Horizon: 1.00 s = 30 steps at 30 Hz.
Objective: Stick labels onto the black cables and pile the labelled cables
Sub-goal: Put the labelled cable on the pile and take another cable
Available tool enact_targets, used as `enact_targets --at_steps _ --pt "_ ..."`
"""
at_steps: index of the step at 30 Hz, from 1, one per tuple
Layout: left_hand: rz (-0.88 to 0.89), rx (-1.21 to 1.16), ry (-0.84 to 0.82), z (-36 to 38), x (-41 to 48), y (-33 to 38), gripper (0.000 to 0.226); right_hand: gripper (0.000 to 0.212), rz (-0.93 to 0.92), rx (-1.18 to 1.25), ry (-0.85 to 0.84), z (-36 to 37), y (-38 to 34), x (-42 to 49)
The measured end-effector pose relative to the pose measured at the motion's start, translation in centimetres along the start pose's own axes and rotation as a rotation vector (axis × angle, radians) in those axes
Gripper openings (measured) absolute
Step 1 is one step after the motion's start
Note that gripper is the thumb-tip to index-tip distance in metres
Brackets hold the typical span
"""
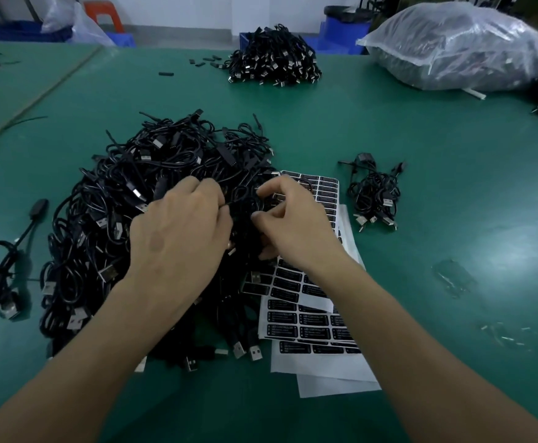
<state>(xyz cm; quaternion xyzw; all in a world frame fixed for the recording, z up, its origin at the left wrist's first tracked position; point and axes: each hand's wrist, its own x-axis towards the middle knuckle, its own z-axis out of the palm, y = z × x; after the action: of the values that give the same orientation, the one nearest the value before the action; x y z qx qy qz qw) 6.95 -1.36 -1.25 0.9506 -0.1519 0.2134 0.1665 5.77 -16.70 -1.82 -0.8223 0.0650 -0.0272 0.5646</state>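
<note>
Both forearms are reaching in from the bottom of the frame. The left hand (178,225) and right hand (290,219) are meeting at the middle, over the right edge of the big heap of black cables (117,193). Fingers of both hands are curling inward. The left hand is gripping one held cable (245,207) from the left side, and the right hand is pinching it between thumb and forefinger from the right. Whether a label is already sitting under those fingers is too small to tell.

Label sheets (312,318) are lying just under and below the right wrist, at lower centre, with many black labels showing and bare backing paper at the bottom.

Judging by the piles, the job is looking early. The small pile (375,193) at right centre, near the sheets, is holding only a handful of cables, which I am taking to be the labelled ones, while the heap under the hands is looking far larger. Another pile (274,55) and a stuffed plastic bag (459,43) are sitting at the top of the frame on the green worktop (421,139). Whether those are waiting or finished I cannot tell.
</note>
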Motion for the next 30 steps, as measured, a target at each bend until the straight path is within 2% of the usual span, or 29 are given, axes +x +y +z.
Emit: enact_targets --at_steps 3,6,8,10,12,14,16,18,21,23,25,30 --pt "-0.017 -0.083 0.052 -0.5 0.3 -0.1 0.018 0.02 -0.086 -0.121 0.062 0.1 -0.1 -0.3" --pt "-0.043 -0.15 0.067 -0.8 0.4 -0.1 0.017 0.021 -0.214 -0.337 0.009 0.8 0.0 -0.5" --pt "-0.032 -0.166 0.084 -1.0 0.3 0.2 0.017 0.022 -0.26 -0.369 0.002 1.2 -0.1 -0.4" --pt "0.017 -0.166 0.112 -1.1 0.2 0.5 0.015 0.029 -0.225 -0.263 0.078 1.2 -0.6 -0.2" --pt "0.089 -0.161 0.13 -1.1 0.1 0.9 0.015 0.047 -0.101 -0.08 0.147 0.8 -1.3 -0.1" --pt "0.185 -0.165 0.126 -1.1 0.1 1.1 0.014 0.052 0.029 0.15 0.13 0.3 -1.8 0.1" --pt "0.261 -0.176 0.095 -1.2 0.1 1.2 0.013 0.044 0.052 0.27 0.111 -0.2 -1.9 0.1" --pt "0.294 -0.19 0.061 -1.4 0.0 1.3 0.012 0.024 0.05 0.335 0.122 -1.0 -1.6 0.0" --pt "0.252 -0.248 0.006 -1.6 -0.1 1.4 0.019 0.01 0.063 0.455 0.079 -2.7 -0.6 -0.9" --pt "0.183 -0.361 0.002 -1.6 -0.2 1.7 0.034 0.009 0.058 0.514 0.0 -3.7 0.0 -1.9" --pt "0.097 -0.506 -0.016 -1.6 -0.1 2.1 0.039 0.011 0.014 0.516 -0.117 -4.4 0.3 -3.0" --pt "0.018 -0.842 -0.248 -1.1 -0.5 3.2 0.022 0.017 -0.078 0.37 -0.321 -4.2 0.9 -5.0"
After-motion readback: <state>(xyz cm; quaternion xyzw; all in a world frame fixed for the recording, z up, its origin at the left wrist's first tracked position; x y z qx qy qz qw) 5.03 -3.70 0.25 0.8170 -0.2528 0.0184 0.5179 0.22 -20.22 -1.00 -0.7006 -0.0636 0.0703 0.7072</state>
